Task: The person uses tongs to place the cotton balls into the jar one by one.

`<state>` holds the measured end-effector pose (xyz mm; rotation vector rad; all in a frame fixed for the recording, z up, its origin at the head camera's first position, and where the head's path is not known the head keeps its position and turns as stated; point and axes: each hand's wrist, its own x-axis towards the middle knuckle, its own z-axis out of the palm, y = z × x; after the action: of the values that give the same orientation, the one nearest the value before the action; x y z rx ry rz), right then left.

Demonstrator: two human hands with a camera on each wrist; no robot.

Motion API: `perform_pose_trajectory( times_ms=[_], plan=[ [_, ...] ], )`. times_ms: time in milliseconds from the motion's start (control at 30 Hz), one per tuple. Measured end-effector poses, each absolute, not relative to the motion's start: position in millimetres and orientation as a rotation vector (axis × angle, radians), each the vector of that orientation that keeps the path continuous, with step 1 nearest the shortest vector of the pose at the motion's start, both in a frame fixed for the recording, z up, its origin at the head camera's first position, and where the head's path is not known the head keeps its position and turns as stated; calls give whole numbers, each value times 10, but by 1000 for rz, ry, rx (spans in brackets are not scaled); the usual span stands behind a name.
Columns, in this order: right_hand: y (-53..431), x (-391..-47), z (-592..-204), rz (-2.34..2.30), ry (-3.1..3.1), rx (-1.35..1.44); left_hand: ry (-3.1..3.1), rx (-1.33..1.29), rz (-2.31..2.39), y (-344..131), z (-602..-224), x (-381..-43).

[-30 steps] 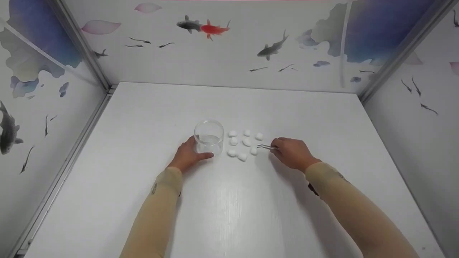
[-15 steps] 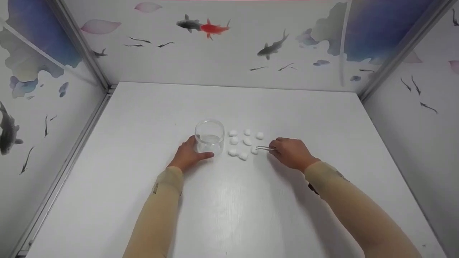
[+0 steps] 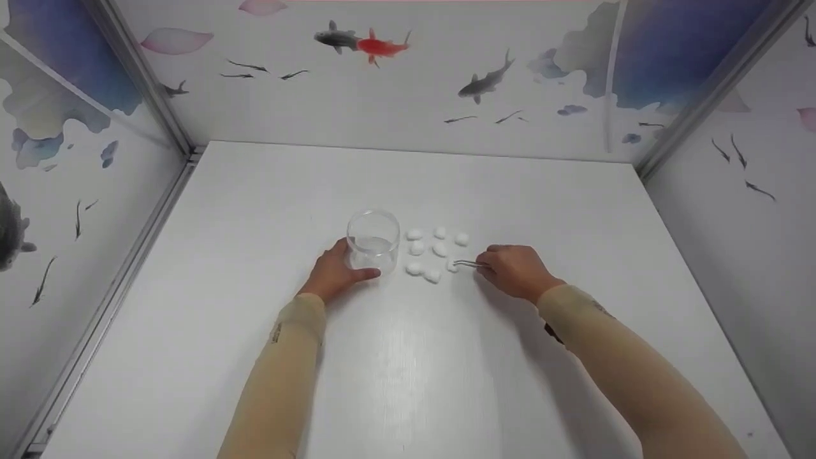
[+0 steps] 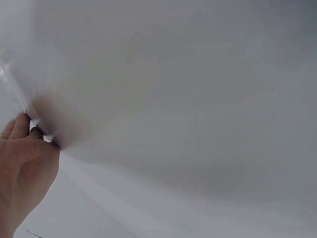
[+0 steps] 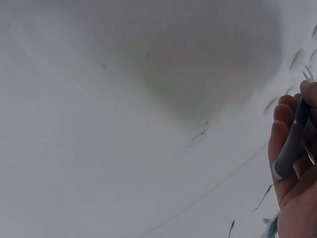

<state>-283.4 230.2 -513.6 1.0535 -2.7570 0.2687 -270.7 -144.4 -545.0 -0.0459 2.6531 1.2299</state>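
Observation:
My left hand [image 3: 336, 275] holds a clear round jar [image 3: 373, 255] at its lower left side, with the thumb across the front. In the left wrist view, the fingertips [image 4: 22, 124] meet the jar's clear wall. Right of the jar, several white cotton balls [image 3: 439, 249] lie in loose rows. Metal tweezers [image 3: 470, 263] are pinched in my right hand [image 3: 517, 272], pointing left. Their tips are at the rightmost cotton ball [image 3: 452, 267] of the front row, which looks squeezed in. From the right wrist, the tweezers' rounded back end [image 5: 285, 166] shows against the curled fingers.
Everything stands on a white table [image 3: 395, 370]. White panels with painted fish surround it at the back [image 3: 408, 102] and both sides, joined by grey metal corner posts [image 3: 153, 83].
The tweezers have shifted slightly left, from beside the nearest cotton ball to right at it. My left hand and the jar keep their place.

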Motion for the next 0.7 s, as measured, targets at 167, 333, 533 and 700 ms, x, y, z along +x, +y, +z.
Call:
perform_pose_trajectory(
  times_ms=[167,333,533,700],
  plan=[
    [2324,-2838,-5138,254,-2729,1049,2649,-35,1237,-1398,-5433,-2716],
    [2363,-2857,-5132,293,-2684,1059,2646,-13,1250,-1402,-5424,-2717],
    [2381,-2875,-5096,316,-2664,1073,2655,-19,1249,-1460,-5435,-2704],
    [2412,-2865,-5094,341,-2641,1063,2653,-8,1256,-1459,-5443,-2687]
  ],
)
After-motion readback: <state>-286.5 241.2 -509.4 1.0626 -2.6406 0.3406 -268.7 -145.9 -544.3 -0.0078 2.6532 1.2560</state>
